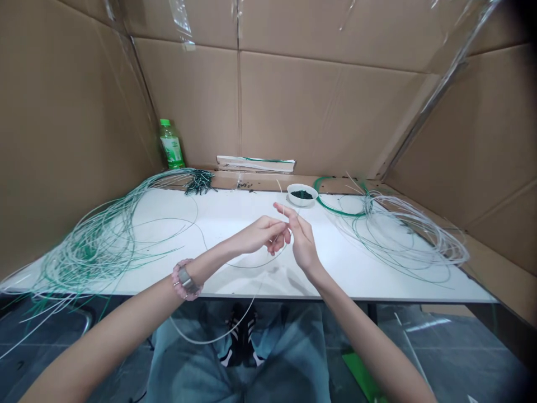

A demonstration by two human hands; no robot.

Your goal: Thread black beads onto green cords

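Over the middle of the table my left hand (268,234) is closed, thumb and fingers pinched on a thin cord (255,267). My right hand (302,238) meets it from the right, fingers long and pressed together, its fingertips at the same cord. A short pale end (280,190) sticks up above the fingers. From the hands the cord curves down and left across the tabletop. Exactly where the fingertips grip is partly hidden. A small white bowl (296,200) of dark green bits stands just beyond my right hand.
A tangled heap of green and white cords (96,240) covers the left side, with dark-tipped ends (199,182) bunched behind. Coiled cords (419,229) lie right. A green bottle (172,146) stands at back left. Cardboard walls (293,106) enclose the white table (377,282). A white strand (210,340) hangs over my lap.
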